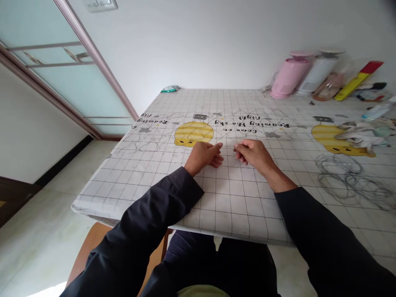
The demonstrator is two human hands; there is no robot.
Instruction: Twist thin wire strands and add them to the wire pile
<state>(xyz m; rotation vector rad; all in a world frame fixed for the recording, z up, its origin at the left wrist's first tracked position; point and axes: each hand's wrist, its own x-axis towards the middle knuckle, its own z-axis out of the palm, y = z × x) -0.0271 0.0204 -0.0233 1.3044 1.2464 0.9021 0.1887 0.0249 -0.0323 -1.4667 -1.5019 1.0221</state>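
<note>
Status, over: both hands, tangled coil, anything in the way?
Left hand and right hand apart over tablecloth; any hold unclear. Tangled coil lies right of right hand. Crumpled bundle just behind coil; neither between the hands.

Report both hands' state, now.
Left hand: fingers loosely curled; whether it grips anything thin cannot be told.
Right hand: closed, thumb against forefinger; anything thin between them cannot be made out.

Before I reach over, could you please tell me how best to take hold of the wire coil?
I'd gather several loops of the wire coil at its left edge, coming from the left: it lies flat in loose, tangled loops, and a crumpled heap lies beyond it.
</note>
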